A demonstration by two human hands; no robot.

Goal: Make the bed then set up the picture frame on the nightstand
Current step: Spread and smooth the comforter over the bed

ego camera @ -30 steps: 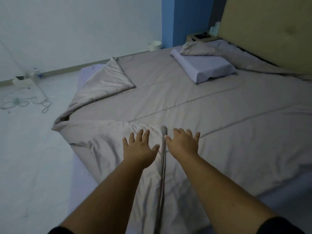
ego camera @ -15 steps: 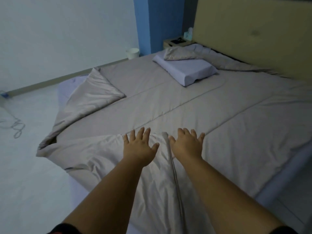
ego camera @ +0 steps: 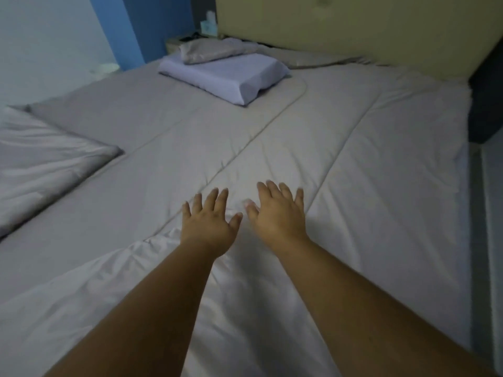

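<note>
A grey-beige quilted duvet (ego camera: 313, 148) lies spread over the bed. My left hand (ego camera: 209, 223) and my right hand (ego camera: 277, 210) rest flat on it side by side, palms down, fingers spread, holding nothing. Under my left forearm a fold of the duvet shows its paler side. Another turned-back corner (ego camera: 46, 159) lies at the left edge. A lilac contour pillow (ego camera: 226, 72) sits near the head of the bed with a grey pillow (ego camera: 212, 50) partly on it. The nightstand (ego camera: 174, 43) is at the far left of the headboard; no picture frame is discernible.
A tan padded headboard (ego camera: 353, 28) runs along the back. A blue wall section (ego camera: 147, 25) stands behind the nightstand, with a pale tissue box (ego camera: 209, 24) on it. A dark panel (ego camera: 487, 85) is at the bed's right side, and a strip of floor (ego camera: 492, 213) lies below it.
My view has swung right and closer over the bed. Both hands have slid forward across the duvet, flattening it; the folded edge that lay between them now lies behind my left hand.
</note>
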